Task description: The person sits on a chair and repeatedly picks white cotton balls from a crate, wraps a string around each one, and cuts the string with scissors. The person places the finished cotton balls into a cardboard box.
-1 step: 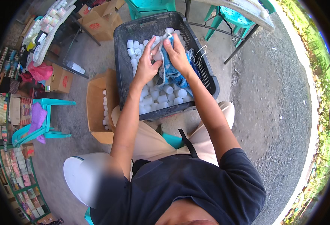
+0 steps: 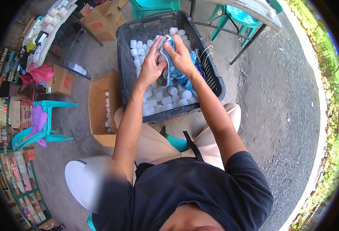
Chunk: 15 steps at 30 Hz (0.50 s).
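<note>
My right hand [image 2: 180,57] is closed on a blue and white cloth [image 2: 172,71], its thumb pressing on the fabric. Facing it, my left hand [image 2: 153,65] curves around a small pale container [image 2: 161,59], mostly hidden between the palm and the cloth. Both hands are held over a black plastic basket [image 2: 172,114] in front of my knees. Many small white cylindrical containers [image 2: 166,100] lie loose inside it, below and around my hands. More blue fabric hangs down toward the basket's right side.
An open cardboard box [image 2: 100,115] with white containers stands against the basket's left side. Turquoise chairs [image 2: 50,120] stand left and behind. A table [image 2: 254,13] is at the far right. Another table [image 2: 57,30] and shelves [image 2: 21,173] hold goods at the left.
My right thumb and the cloth's upper edge have shifted slightly to the left, toward my left hand. Otherwise the scene is almost the same.
</note>
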Tool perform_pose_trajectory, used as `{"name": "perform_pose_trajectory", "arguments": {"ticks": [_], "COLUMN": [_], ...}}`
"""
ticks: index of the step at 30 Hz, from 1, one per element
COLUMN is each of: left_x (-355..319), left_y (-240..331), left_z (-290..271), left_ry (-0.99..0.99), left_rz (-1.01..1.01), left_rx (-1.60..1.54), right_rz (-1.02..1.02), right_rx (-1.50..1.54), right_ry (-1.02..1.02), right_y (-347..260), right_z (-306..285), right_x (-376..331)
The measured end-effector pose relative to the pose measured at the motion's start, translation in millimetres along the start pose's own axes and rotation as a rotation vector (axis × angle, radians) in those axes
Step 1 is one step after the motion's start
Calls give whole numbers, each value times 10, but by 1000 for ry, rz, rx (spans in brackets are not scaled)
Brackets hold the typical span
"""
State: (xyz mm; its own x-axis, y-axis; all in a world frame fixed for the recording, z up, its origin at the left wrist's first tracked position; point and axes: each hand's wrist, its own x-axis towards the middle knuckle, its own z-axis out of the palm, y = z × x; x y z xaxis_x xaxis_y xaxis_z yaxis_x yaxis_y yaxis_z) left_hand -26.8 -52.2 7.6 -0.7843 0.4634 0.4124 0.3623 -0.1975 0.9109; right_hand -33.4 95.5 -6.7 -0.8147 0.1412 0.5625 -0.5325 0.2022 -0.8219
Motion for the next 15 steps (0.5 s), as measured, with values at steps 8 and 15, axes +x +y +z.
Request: {"name": "perform_pose_trajectory", "arguments": {"ticks": [8,15], "left_x": [-65,4], "left_y": [46,171], "left_z": [-189,-284], "left_ry": [-210,254], "left_rz": [-352,-176], "left_rx": [-652,-860], "right_rz": [-11,-73], "right_rx": [-271,-245], "right_ry": [-1,98], "right_y": [-177,-68], "right_z": [-59,-283], "right_x": [2,86]}}
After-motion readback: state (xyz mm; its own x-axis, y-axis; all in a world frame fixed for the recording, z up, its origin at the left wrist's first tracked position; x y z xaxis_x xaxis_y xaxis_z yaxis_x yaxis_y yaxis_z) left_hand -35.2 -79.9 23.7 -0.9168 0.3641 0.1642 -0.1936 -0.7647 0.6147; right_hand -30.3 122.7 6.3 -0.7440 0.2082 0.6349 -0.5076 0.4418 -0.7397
